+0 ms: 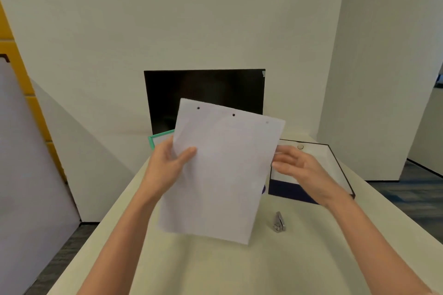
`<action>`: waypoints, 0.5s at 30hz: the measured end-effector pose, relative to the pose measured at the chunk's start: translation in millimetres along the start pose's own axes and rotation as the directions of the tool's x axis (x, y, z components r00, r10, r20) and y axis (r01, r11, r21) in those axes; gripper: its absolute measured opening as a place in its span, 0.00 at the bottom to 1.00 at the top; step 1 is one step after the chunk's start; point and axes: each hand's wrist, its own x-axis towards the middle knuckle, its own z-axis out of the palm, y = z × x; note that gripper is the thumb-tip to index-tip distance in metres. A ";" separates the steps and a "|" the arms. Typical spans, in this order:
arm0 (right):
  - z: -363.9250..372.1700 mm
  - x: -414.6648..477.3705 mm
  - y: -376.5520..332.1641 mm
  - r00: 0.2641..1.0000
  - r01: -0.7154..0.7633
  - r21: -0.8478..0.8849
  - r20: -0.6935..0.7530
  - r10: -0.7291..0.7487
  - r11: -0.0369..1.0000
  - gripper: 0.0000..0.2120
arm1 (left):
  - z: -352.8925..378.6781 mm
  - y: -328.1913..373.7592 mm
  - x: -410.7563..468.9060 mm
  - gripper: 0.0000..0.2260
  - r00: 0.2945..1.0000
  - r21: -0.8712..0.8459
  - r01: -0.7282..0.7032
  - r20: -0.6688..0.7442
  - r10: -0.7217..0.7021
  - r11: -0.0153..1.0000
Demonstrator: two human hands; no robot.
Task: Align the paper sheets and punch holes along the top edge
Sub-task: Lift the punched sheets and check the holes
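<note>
A stack of white paper sheets (223, 175) is held upright above the table, tilted a little to the right, with three punched holes along its top edge. My left hand (167, 165) grips the stack's left edge, thumb on the front. My right hand (294, 163) is at the right edge with its fingers extended, fingertips touching or just beside the paper. A small metal punch-like tool (279, 222) lies on the table below my right hand.
A dark monitor (203, 88) stands against the wall behind the paper. A green-edged folder (155, 140) lies behind my left hand. An open dark-rimmed box (335, 163) sits at the right. The cream table (215, 266) spreads toward me.
</note>
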 end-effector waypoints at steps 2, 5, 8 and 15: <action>24.7 -1.9 13.5 0.996 -0.001 0.094 -0.092 0.010 0.996 0.13 | 14.0 -18.2 -15.8 0.08 0.996 -0.041 0.023 -0.091 -0.026 0.999; 56.7 -10.7 38.9 0.974 -0.022 0.162 -0.221 0.058 0.987 0.12 | 32.9 -47.0 -43.0 0.13 0.976 -0.080 0.092 -0.192 -0.106 0.993; 77.7 -21.7 64.7 0.968 -0.074 0.133 -0.228 0.103 0.988 0.14 | 39.9 -67.1 -59.4 0.12 0.960 -0.082 0.123 -0.244 -0.140 0.989; 98.8 -24.5 90.2 0.934 -0.153 0.071 -0.316 0.168 0.986 0.22 | 51.2 -98.4 -79.1 0.10 0.948 -0.095 0.194 -0.238 -0.212 0.976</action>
